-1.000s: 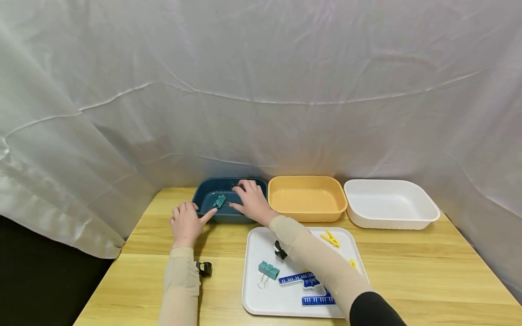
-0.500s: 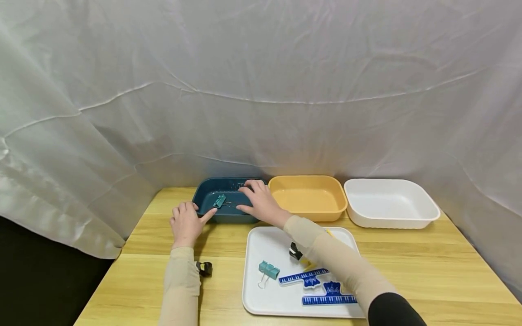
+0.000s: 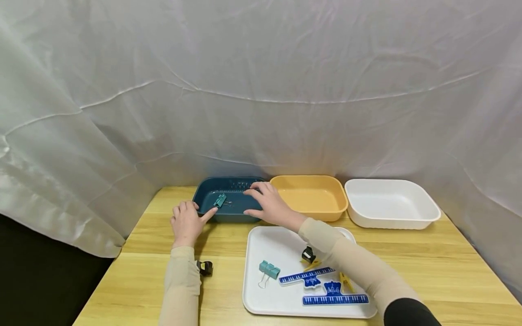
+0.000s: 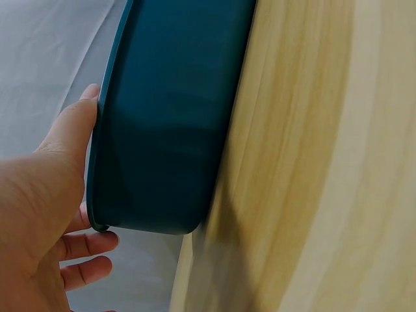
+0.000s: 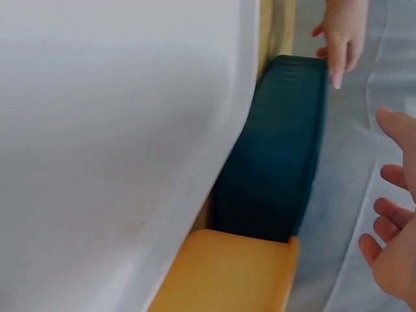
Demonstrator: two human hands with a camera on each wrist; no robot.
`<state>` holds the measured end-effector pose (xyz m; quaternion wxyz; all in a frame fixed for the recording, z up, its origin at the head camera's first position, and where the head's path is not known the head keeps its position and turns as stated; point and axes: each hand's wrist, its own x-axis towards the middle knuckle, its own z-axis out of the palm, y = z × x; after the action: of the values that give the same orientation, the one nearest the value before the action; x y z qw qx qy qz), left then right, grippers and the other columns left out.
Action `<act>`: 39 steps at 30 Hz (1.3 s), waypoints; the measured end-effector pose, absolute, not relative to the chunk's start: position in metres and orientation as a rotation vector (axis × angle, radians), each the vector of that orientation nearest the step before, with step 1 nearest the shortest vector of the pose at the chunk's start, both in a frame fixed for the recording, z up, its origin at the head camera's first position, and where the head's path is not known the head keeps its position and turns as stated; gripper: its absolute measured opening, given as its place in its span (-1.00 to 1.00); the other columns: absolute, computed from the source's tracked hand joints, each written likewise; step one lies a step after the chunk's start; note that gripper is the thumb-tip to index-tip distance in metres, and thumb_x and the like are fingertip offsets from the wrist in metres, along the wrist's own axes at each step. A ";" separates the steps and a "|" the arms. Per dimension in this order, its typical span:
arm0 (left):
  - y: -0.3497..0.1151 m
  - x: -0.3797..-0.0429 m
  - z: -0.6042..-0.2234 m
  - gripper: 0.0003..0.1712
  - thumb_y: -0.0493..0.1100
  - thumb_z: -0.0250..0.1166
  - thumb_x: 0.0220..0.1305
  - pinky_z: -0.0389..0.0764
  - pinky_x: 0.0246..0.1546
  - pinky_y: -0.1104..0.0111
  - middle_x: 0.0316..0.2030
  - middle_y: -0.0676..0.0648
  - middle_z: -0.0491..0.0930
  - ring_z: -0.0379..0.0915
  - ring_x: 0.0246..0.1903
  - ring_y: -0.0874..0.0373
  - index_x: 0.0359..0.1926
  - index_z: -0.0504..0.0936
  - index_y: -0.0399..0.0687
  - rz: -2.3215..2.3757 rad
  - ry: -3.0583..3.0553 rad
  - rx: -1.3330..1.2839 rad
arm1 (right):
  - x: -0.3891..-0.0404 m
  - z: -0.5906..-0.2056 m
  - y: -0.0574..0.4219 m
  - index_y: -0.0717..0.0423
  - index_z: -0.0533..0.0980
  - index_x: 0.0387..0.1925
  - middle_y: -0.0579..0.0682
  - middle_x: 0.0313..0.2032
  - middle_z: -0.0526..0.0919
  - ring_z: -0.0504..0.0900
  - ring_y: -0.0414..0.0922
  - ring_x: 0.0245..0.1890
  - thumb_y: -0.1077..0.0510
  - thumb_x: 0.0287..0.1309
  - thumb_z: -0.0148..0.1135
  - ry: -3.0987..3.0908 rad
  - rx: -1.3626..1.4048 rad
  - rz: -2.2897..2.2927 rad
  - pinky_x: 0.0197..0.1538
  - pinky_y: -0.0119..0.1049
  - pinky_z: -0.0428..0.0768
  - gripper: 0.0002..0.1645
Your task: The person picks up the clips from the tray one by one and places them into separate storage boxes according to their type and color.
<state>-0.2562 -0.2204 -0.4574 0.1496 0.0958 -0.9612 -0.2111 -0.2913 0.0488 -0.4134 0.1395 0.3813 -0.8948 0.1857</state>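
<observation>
My left hand (image 3: 187, 226) holds the front left corner of the dark teal bin (image 3: 228, 218). Its thumb lies on the rim; the other fingers bend round the end wall, as the left wrist view shows. Inside the bin sits a teal binder clip (image 3: 220, 200) with wire handles. My right hand (image 3: 274, 204) hovers over the bin's right end, thumb and fingers spread apart, nothing between them. In the right wrist view, its fingers (image 5: 390, 214) are loosely bent and apart from the bin.
A yellow bin (image 3: 311, 216) and a white bin (image 3: 391, 223) stand to the right. On the white tray (image 3: 254, 301) in front lie another teal binder clip (image 3: 269, 269), two blue piano-key clips (image 3: 335, 299) and yellow clips (image 3: 346, 282), partly under the right forearm.
My right hand has drawn back to the right, away from the teal binder clip in the bin, uncovering more of the bin. My left hand stays at the corner.
</observation>
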 end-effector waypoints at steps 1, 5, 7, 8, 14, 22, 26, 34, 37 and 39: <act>-0.220 -0.256 -0.457 -0.17 0.48 0.26 0.06 0.31 -0.14 -0.05 -0.09 -0.24 0.41 0.20 -0.08 -0.20 -0.10 0.44 -0.20 -0.608 -2.762 0.275 | -0.290 -0.412 0.051 -0.02 0.43 0.25 0.06 0.21 0.37 0.29 0.02 0.23 -0.20 0.16 0.30 -2.594 1.107 0.548 0.28 0.02 0.29 -0.32; -0.219 -0.256 -0.457 -0.18 0.46 0.27 0.07 0.30 -0.15 -0.05 -0.07 -0.25 0.40 0.18 -0.08 -0.20 -0.10 0.44 -0.21 -0.618 -2.763 0.278 | -0.283 -0.405 0.060 -0.05 0.41 0.27 0.05 0.22 0.37 0.29 0.01 0.23 -0.20 0.15 0.32 -2.632 1.112 0.586 0.29 0.00 0.29 -0.30; -0.219 -0.256 -0.456 -0.18 0.46 0.26 0.07 0.30 -0.15 -0.05 -0.07 -0.25 0.40 0.18 -0.08 -0.20 -0.10 0.44 -0.21 -0.620 -2.764 0.280 | -0.280 -0.403 0.066 -0.06 0.41 0.27 0.04 0.23 0.37 0.29 0.00 0.22 -0.20 0.15 0.32 -2.641 1.118 0.606 0.30 0.00 0.28 -0.30; -0.218 -0.256 -0.457 -0.18 0.46 0.26 0.07 0.30 -0.15 -0.05 -0.07 -0.25 0.40 0.18 -0.08 -0.20 -0.10 0.44 -0.21 -0.620 -2.765 0.282 | -0.279 -0.402 0.068 -0.07 0.41 0.27 0.04 0.23 0.37 0.28 0.00 0.22 -0.20 0.15 0.32 -2.651 1.118 0.616 0.30 0.00 0.28 -0.30; -0.219 -0.255 -0.457 -0.20 0.44 0.29 0.07 0.31 -0.14 -0.05 -0.08 -0.25 0.41 0.19 -0.07 -0.20 -0.11 0.43 -0.20 -0.624 -2.759 0.285 | -0.269 -0.396 0.081 -0.05 0.44 0.23 0.03 0.20 0.41 0.28 -0.01 0.22 -0.17 0.12 0.35 -2.658 1.138 0.694 0.28 0.02 0.29 -0.32; -0.221 -0.254 -0.456 -0.19 0.46 0.28 0.05 0.31 -0.15 -0.04 -0.08 -0.24 0.42 0.20 -0.08 -0.20 -0.11 0.43 -0.19 -0.613 -2.758 0.287 | -0.256 -0.395 0.092 -0.09 0.45 0.24 0.01 0.23 0.39 0.25 -0.01 0.25 -0.17 0.11 0.36 -2.731 1.168 0.714 0.29 0.04 0.27 -0.32; -0.221 -0.254 -0.457 -0.21 0.44 0.29 0.07 0.32 -0.16 -0.03 -0.09 -0.24 0.42 0.20 -0.09 -0.19 -0.11 0.44 -0.19 -0.609 -2.758 0.290 | -0.248 -0.396 0.096 -0.12 0.44 0.24 -0.01 0.23 0.39 0.25 -0.02 0.25 -0.18 0.13 0.35 -2.759 1.222 0.682 0.28 0.04 0.27 -0.34; -0.220 -0.254 -0.457 -0.20 0.44 0.29 0.07 0.32 -0.18 -0.02 -0.08 -0.24 0.41 0.19 -0.09 -0.19 -0.09 0.45 -0.20 -0.604 -2.767 0.288 | -0.234 -0.403 0.105 -0.20 0.40 0.29 0.01 0.28 0.37 0.25 0.00 0.27 -0.22 0.09 0.36 -2.818 1.409 0.551 0.28 0.06 0.27 -0.27; -0.219 -0.254 -0.456 -0.20 0.44 0.28 0.08 0.32 -0.18 -0.03 -0.08 -0.25 0.41 0.19 -0.09 -0.19 -0.09 0.45 -0.21 -0.612 -2.766 0.294 | -0.231 -0.406 0.108 -0.24 0.37 0.31 0.02 0.31 0.35 0.23 -0.01 0.29 -0.22 0.07 0.38 -2.842 1.497 0.508 0.30 0.08 0.22 -0.24; -0.218 -0.253 -0.456 -0.19 0.44 0.28 0.08 0.32 -0.18 -0.03 -0.07 -0.25 0.41 0.19 -0.09 -0.20 -0.09 0.45 -0.21 -0.616 -2.765 0.296 | -0.229 -0.408 0.110 -0.26 0.36 0.31 0.04 0.33 0.34 0.22 -0.01 0.30 -0.21 0.05 0.39 -2.845 1.551 0.487 0.31 0.09 0.20 -0.22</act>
<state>-0.2534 -0.2183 -0.4556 0.1463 0.1028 -0.9603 -0.2141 -0.2294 0.1104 -0.4084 -0.0676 0.4724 -0.8662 0.1482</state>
